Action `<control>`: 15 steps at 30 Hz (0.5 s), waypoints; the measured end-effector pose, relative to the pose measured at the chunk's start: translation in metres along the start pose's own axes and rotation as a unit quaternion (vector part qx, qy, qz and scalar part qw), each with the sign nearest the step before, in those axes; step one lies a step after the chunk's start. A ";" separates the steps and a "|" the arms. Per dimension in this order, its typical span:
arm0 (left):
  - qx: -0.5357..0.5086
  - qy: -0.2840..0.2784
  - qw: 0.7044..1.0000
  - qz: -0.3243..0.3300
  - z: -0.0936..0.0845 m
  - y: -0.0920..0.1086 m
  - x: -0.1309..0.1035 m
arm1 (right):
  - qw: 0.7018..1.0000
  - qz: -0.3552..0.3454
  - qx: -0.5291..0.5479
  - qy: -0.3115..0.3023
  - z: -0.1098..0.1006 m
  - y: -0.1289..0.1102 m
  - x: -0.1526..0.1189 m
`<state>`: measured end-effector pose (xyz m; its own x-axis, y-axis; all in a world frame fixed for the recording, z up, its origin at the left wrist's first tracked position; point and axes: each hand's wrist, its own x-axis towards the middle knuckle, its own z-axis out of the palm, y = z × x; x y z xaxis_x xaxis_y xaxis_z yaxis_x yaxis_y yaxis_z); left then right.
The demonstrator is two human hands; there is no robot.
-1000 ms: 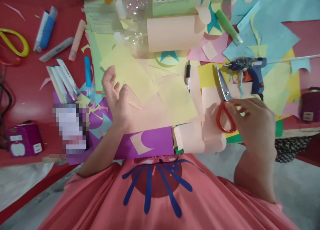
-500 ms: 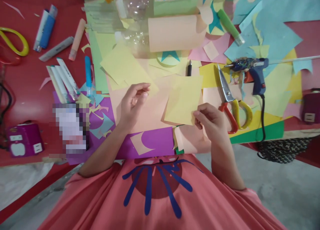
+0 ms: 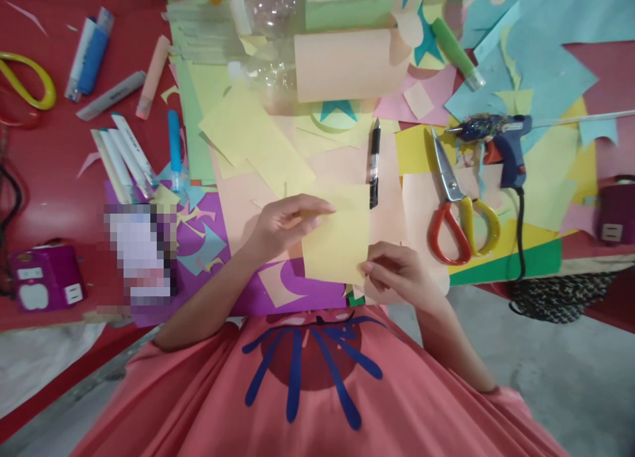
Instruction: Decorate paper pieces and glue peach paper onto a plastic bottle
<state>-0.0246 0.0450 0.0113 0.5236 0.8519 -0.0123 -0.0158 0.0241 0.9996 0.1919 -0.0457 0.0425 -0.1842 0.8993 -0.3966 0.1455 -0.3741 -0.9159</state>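
My right hand (image 3: 397, 275) pinches the lower right corner of a small pale yellow sheet of paper (image 3: 337, 239), held up in front of my shirt. At the sheet's left side is my left hand (image 3: 290, 225), thumb and fingers apart and overlapping its face; whether they touch it I cannot tell. A black pen (image 3: 376, 163) lies just beyond the sheet's right edge. More yellow paper (image 3: 258, 136) rests on the peach paper (image 3: 387, 225) beyond my left hand. Scissors (image 3: 451, 206) with one red and one yellow handle lie right of my right hand.
A glue gun (image 3: 510, 139) with a cord lies at the right. Clear plastic bottles (image 3: 270, 67) and a peach paper roll (image 3: 347, 67) are at the back. Markers (image 3: 124, 156), a blurred phone-like thing (image 3: 141, 255) and a purple box (image 3: 47, 278) sit on the left.
My right hand has brought the yellow sheet toward me and to the left, uncovering the pen. My left hand has moved right and nearer, over the sheet's left part.
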 end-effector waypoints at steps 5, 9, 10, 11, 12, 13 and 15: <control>0.065 -0.029 0.996 0.059 0.002 0.003 -0.001 | 0.990 -0.011 -0.142 -0.023 -0.015 -0.004 -0.007; 0.140 -0.022 0.982 0.123 0.001 0.002 0.001 | 0.931 -0.003 -0.289 0.224 -0.054 0.000 -0.017; 0.155 -0.022 0.979 0.132 0.001 0.002 0.001 | 0.899 -0.010 -0.336 0.279 -0.065 0.002 -0.020; 0.169 -0.024 0.976 0.134 0.001 0.003 0.001 | 0.866 -0.015 -0.379 0.327 -0.076 0.005 -0.022; 0.179 -0.027 0.975 0.128 0.000 0.003 0.001 | 0.841 -0.004 -0.416 0.345 -0.086 0.007 -0.024; 0.185 -0.030 0.975 0.118 0.000 0.003 0.001 | 0.832 0.019 -0.441 0.336 -0.094 0.009 -0.025; 0.187 -0.032 0.977 0.094 0.000 0.004 0.001 | 0.831 0.068 -0.467 0.294 -0.104 0.012 -0.025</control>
<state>-0.0239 0.0457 0.0155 0.5939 0.7879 0.1630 0.1897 -0.3340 0.9233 0.2993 -0.0495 0.0477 0.3627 0.9210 -0.1419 0.8677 -0.3893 -0.3090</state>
